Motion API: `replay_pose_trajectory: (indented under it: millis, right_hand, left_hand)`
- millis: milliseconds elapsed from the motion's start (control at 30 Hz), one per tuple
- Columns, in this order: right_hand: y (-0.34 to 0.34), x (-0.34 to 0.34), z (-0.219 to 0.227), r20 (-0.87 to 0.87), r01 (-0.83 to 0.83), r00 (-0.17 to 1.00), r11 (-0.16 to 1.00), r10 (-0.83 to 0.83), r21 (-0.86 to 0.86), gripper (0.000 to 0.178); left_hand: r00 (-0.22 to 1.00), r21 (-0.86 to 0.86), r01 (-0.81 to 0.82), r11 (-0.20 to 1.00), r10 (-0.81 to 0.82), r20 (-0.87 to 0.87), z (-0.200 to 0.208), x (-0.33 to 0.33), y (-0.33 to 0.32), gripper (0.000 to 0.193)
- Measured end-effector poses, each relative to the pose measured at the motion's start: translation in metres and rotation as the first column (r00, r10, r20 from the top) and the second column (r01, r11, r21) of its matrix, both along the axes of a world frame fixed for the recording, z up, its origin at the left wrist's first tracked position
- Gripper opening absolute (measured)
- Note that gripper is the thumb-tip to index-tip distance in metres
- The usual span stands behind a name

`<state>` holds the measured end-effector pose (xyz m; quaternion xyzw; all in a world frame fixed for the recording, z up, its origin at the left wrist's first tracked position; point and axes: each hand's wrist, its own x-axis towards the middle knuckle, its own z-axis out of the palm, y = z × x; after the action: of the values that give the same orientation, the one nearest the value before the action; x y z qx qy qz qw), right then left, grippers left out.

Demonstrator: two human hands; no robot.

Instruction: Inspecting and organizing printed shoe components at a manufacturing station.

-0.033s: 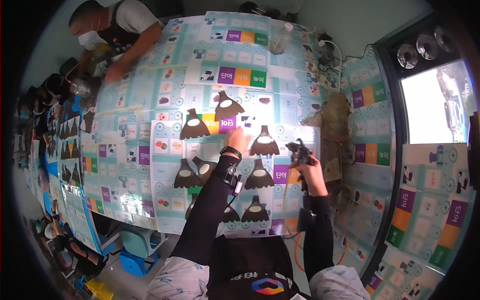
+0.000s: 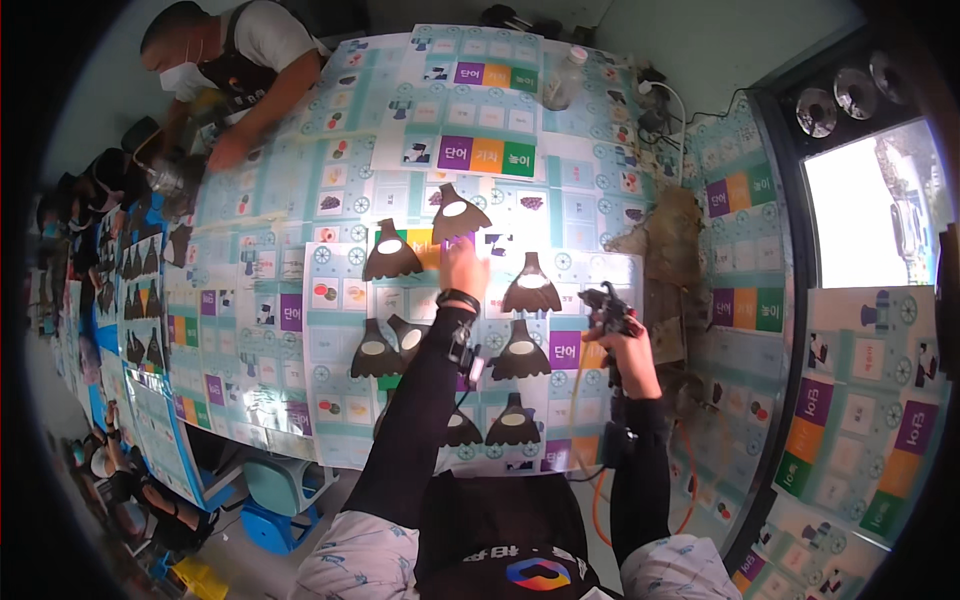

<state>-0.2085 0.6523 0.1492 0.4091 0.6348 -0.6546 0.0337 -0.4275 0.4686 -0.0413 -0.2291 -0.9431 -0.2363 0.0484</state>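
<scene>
Several dark brown, bell-shaped pieces with scalloped lower edges and pale ovals lie on the table in front of me. My left hand (image 2: 464,268) reaches to the lower edge of the farthest bell-shaped piece (image 2: 470,221); its fingers are blurred, so their grip does not show. To its left is another bell-shaped piece (image 2: 393,262), and to its right a third bell-shaped piece (image 2: 531,291). My right hand (image 2: 632,352) is closed around a dark spray gun (image 2: 610,308) with a thin hose, held at the right of the pieces. My left forearm hides part of the nearer pieces.
The table (image 2: 270,190) is covered with printed sheets. A clear bottle (image 2: 564,80) stands at the far side. At the far left a masked person (image 2: 270,45) works with their hands. An orange hose (image 2: 692,470) hangs by my right arm; blue stools (image 2: 272,522) stand lower left.
My left hand has moved a little away from me and left, onto the lower edge of the farthest piece. My right hand stays nearly in place with the spray gun.
</scene>
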Motion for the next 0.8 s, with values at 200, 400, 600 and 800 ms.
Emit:
replay_pose_trajectory:
  millis: [200,400,600,800]
  right_hand:
    - [0.001,0.031,0.02,-0.02,0.087,0.996,0.996,-0.088,-0.024,0.035]
    - [-0.015,0.022,0.019,-0.064,0.045,0.997,0.997,-0.049,-0.064,0.031]
    - [-0.035,-0.02,0.01,-0.04,-0.063,0.997,0.993,0.059,-0.102,0.025]
    - [-0.06,-0.083,-0.036,-0.102,-0.262,0.961,0.964,0.256,-0.047,0.017]
  left_hand:
    - [0.875,-0.252,-0.352,0.901,0.413,0.253,0.02,-0.051,0.006,0.054]
    - [0.805,-0.239,-0.153,0.959,0.261,0.533,0.008,-0.062,-0.009,0.037]
    - [0.744,-0.386,0.113,0.916,0.18,0.644,0.033,0.012,-0.032,0.043]
    - [0.788,-0.441,-0.002,0.898,0.272,0.552,0.032,0.029,-0.048,0.047]
